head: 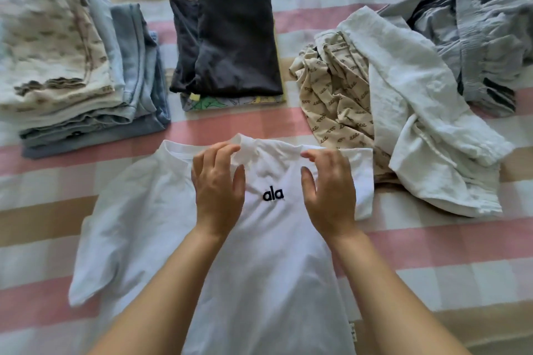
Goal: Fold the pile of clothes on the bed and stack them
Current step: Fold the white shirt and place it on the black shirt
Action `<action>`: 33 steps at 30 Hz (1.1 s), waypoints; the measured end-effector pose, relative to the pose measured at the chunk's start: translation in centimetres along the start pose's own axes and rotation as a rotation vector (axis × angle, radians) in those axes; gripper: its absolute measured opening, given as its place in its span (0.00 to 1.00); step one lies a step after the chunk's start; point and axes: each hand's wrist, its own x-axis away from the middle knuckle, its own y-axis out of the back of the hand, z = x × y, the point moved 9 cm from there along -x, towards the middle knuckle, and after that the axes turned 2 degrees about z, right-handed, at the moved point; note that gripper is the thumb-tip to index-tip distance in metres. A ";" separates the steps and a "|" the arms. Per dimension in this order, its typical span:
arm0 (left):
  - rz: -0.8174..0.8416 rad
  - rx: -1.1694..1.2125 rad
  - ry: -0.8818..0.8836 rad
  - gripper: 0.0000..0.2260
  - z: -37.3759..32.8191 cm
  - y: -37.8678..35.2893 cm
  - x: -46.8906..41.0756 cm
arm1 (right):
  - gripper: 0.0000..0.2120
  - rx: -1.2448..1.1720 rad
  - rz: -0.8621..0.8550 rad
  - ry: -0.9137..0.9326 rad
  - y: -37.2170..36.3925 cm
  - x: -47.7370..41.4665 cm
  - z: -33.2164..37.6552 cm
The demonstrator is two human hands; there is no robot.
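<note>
Soft, even daylight, faint shadows; slight blur and wide-angle bending at edges.

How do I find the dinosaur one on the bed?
Look at the striped bed, then the middle stack, the one topped with black. The dinosaur piece lies under the black clothes, only its near edge showing; it alone has green cartoon dinosaurs.
</note>
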 end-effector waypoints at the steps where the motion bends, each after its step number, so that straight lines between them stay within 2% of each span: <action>1: -0.020 -0.010 0.038 0.13 1.7 1.6 0.8 | 0.09 -0.029 0.053 0.026 -1.2 0.4 1.9; 9: -0.065 -0.115 0.261 0.13 14.2 11.5 4.8 | 0.07 -0.117 0.343 0.148 -10.1 2.2 14.7; 14: 0.062 -0.082 0.448 0.13 21.1 12.9 6.1 | 0.10 -0.091 0.509 0.214 -15.9 3.1 19.7; 18: 0.173 -0.101 0.493 0.11 23.4 12.3 5.7 | 0.16 0.018 0.556 0.300 -19.5 2.6 22.3; 21: 0.200 -0.113 0.547 0.09 24.4 12.2 5.2 | 0.19 0.190 0.668 0.322 -22.4 1.6 22.7; 25: 0.268 -0.151 0.537 0.10 24.5 11.4 5.0 | 0.16 0.321 0.797 0.291 -24.5 0.3 22.3; 27: 0.193 -0.051 0.531 0.08 24.4 12.0 5.1 | 0.12 0.298 0.806 0.240 -24.7 -0.4 21.9; 30: -0.062 0.206 0.585 0.03 25.1 14.8 5.2 | 0.07 0.189 0.756 0.164 -24.1 -1.1 21.4; 33: -0.239 0.260 0.607 0.03 26.7 17.3 4.5 | 0.08 0.102 0.697 0.115 -23.5 -1.2 21.2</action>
